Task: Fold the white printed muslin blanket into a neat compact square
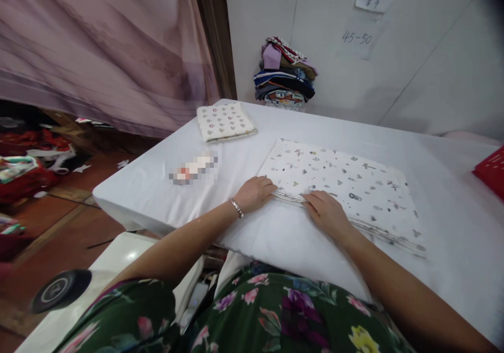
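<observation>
A white cloth [338, 177] with small grey and brown prints lies folded in layers on the white-covered table. At its near left corner, my left hand [255, 193], with a silver bracelet on the wrist, has its fingers closed over the edge. My right hand [325, 211] grips the same near edge a little further right, fingers bent over the layers. The undersides of both grips are hidden. Further back on the left rests a smaller folded cloth [224, 122] with grey and red motifs, apart from both hands.
A blurred-out item [195, 168] lies left of my hands on the table [145, 185]. Folded clothes [285, 75] are stacked against the wall. Something red [492, 172] sits at the right edge. A pink curtain [118, 43] hangs at the left, above cluttered floor.
</observation>
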`<state>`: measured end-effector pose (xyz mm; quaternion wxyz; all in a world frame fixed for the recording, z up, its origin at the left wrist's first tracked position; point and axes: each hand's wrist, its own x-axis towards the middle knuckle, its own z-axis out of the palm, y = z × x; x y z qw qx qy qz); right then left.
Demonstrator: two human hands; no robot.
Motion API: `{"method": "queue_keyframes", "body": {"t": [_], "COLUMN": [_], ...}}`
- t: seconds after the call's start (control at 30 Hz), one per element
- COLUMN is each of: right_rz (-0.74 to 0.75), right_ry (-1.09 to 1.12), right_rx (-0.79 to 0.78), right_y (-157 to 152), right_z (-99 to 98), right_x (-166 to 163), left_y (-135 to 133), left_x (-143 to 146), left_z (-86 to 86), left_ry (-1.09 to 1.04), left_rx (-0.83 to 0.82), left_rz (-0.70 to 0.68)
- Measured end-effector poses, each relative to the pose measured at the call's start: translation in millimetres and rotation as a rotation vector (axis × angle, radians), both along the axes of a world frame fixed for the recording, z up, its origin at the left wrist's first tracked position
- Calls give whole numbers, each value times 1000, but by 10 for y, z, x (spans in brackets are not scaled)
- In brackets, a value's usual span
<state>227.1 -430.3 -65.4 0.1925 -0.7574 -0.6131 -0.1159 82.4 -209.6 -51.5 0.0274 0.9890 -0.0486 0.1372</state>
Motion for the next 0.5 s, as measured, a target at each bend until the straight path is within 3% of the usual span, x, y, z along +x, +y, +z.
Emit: {"method": "queue_keyframes", "body": {"t": [0.23, 0.4, 0.5], "right_rz": [24, -10, 21], "right_ry": [-135, -149, -174], "right_rx": [-43, 98, 36], "right_y": [24, 29, 27], "right_z": [4, 50, 32], "right_x": [-21, 25, 26], "left_y": [22, 107, 119], "left_x": [-15, 53, 12], "left_z": [21, 103, 42], "left_ry": [-48, -194, -169], "left_rx": [57, 115, 150], "left_rz": [27, 38, -22]}}
